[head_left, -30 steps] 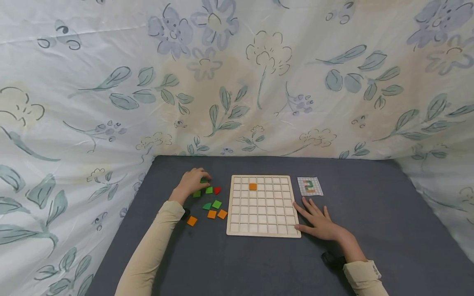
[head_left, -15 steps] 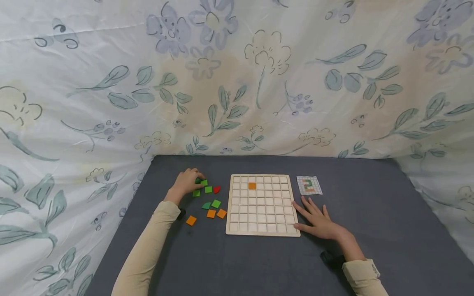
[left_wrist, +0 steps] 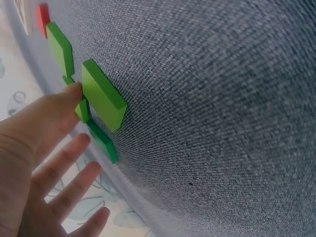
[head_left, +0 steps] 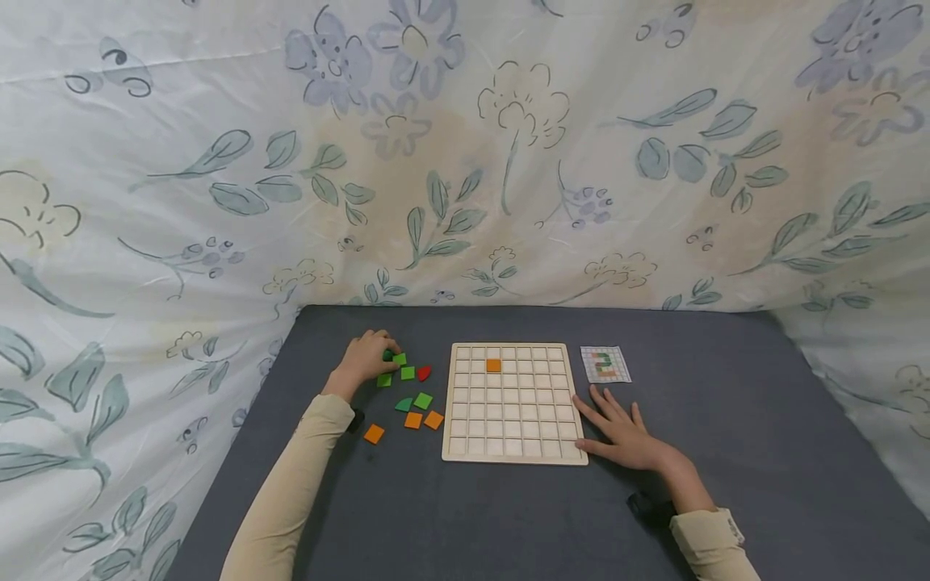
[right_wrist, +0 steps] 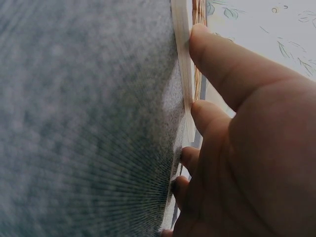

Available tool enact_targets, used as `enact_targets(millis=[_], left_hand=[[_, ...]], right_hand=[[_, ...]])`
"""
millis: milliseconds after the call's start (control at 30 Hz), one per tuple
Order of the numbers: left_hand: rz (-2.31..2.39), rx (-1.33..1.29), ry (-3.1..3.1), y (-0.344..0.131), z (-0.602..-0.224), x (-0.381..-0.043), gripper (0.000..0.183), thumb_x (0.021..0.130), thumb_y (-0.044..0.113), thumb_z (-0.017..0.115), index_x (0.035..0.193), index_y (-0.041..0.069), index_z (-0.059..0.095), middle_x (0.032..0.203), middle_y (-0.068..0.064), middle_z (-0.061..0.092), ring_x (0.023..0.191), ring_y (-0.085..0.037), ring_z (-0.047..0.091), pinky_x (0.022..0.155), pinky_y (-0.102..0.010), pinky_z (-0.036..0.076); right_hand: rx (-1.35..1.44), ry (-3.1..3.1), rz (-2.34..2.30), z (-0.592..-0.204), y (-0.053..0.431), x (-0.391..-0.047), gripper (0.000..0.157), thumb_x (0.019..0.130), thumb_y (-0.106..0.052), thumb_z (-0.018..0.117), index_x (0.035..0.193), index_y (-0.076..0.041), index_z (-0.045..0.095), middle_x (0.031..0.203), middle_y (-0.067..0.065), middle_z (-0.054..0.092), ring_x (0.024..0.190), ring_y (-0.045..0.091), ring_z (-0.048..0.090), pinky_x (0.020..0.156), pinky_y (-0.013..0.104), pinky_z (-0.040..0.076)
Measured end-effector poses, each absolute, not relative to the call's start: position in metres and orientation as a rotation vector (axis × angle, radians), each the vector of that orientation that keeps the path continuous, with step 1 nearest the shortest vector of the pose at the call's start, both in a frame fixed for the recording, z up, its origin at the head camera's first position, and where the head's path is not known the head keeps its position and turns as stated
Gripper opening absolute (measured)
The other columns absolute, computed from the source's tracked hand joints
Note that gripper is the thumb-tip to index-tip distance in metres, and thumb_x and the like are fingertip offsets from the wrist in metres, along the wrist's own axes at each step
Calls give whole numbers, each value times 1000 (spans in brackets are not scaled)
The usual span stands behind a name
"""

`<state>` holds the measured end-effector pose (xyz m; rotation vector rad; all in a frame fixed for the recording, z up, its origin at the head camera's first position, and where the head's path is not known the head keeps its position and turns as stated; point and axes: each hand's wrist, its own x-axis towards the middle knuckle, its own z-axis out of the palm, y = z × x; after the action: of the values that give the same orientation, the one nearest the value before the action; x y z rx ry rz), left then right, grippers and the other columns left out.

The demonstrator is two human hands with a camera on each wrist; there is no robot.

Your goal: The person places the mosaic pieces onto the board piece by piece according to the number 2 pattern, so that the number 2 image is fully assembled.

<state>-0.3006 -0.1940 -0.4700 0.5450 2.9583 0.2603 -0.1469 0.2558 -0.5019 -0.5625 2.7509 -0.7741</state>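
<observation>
My left hand point(head_left: 361, 359) is at the loose pieces left of the board, thumb and index finger pinching a bright green square tile point(left_wrist: 82, 111). Its other fingers spread loosely. A dark green piece point(left_wrist: 102, 142) lies beside it, and another green square point(left_wrist: 103, 94) is nearer the wrist camera. My right hand point(head_left: 623, 434) lies with fingers spread at the right edge of the wooden grid board point(head_left: 516, 463), thumb and index fingertip touching its rim. One orange square point(head_left: 494, 365) sits in the board's top row.
Several orange squares point(head_left: 374, 434), more green tiles point(head_left: 423, 400), a green curved piece point(head_left: 404, 405) and a red piece point(head_left: 425, 373) lie left of the board. A pattern card point(head_left: 605, 365) lies right of it. A floral curtain point(head_left: 465, 161) hangs behind the dark table point(head_left: 501, 524).
My left hand has drawn slightly left, uncovering the bright green tile and the dark green piece by its fingertips, and then stays still. The right hand keeps its place at the board.
</observation>
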Motion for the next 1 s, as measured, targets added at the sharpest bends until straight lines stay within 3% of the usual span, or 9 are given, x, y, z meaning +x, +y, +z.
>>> enact_targets(millis=[1000], left_hand=[[238,705,2977,-157,-472,-305,31,83,32,69,110,17,69,119,-6,59,111,-31,53,95,-53,42]], right_hand=[[-621,2762,-838,-504,256,-144,71,90,-38,58,147,-11,26,149,30,10,135,52,3,96,75,-8]])
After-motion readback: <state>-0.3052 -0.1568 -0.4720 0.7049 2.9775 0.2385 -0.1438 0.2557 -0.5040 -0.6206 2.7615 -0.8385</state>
